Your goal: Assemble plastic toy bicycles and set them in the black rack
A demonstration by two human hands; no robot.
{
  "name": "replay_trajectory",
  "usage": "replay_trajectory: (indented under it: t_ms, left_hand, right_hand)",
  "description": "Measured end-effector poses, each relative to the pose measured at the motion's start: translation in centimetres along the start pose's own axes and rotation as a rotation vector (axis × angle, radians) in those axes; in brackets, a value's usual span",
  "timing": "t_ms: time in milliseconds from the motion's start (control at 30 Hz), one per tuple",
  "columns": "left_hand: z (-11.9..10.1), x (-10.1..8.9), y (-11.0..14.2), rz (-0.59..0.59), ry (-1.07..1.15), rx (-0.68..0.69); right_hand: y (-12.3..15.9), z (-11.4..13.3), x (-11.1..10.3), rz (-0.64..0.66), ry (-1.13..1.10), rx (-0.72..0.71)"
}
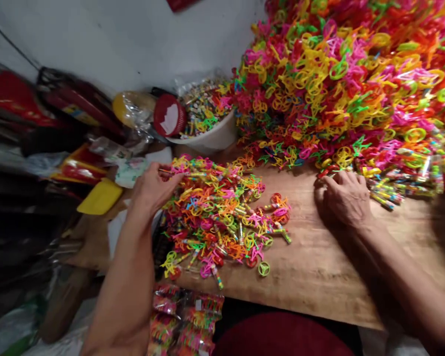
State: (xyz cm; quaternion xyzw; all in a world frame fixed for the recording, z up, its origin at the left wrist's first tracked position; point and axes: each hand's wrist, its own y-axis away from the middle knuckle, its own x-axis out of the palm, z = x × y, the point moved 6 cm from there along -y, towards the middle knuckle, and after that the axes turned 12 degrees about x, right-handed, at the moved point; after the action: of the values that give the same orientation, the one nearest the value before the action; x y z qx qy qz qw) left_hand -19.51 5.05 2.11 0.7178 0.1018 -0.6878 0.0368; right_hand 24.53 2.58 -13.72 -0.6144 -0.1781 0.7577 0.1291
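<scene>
My left hand (pixel 153 188) is closed in a pinch on a thin toy stick with a pink plastic piece, at the left edge of a small pile of bright plastic toys (pixel 222 212) on the wooden board (pixel 319 267). My right hand (pixel 346 198) lies palm down on the board with fingers curled, its fingertips touching a red plastic piece at the foot of the huge heap of coloured plastic rings (pixel 348 79). What the right fingers grip, if anything, is hidden.
A white bowl (pixel 211 136) of small mixed pieces stands behind the pile, with a red lid (pixel 169 115) beside it. Packed tubes (pixel 411 178) lie at the right. Filled bags (pixel 185 316) sit below the board's front edge. Clutter and a yellow piece (pixel 100 197) crowd the left.
</scene>
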Motion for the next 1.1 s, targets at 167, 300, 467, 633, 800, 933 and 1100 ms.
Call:
replay_trajectory:
  t_ms: [167,300,467,633,800,933,1100]
  left_hand:
    - [-1.1,-1.3,0.8,-0.092,-0.127,0.030]
    - [-7.2,-1.7,2.1,-0.257,-0.099,0.232]
    - [-21.0,6.4,1.4,0.153,-0.027,0.728]
    - [-26.8,13.3,-1.4,0.242,-0.138,0.834]
    - [-26.7,15.5,-1.1,0.216,-0.148,0.970]
    - [-26.4,15.5,0.3,0.198,-0.077,0.992]
    - [-25.3,13.2,1.1,0.190,0.203,0.802]
  right_hand:
    - [-0.7,-0.6,1.2,-0.006,-0.021,0.005]
    - [-0.5,-1.1,0.9,-0.028,-0.010,-0.017]
    - [-0.1,-1.2,-0.1,-0.013,-0.010,-0.076]
    - [-0.5,-1.8,0.1,0.042,-0.200,-0.013]
    - [-0.8,-2.3,2.2,0.048,-0.275,0.044]
    - [-1.5,-2.6,3.7,0.078,-0.312,0.077]
    - [-2.9,-2.7,1.2,0.131,-0.289,-0.004]
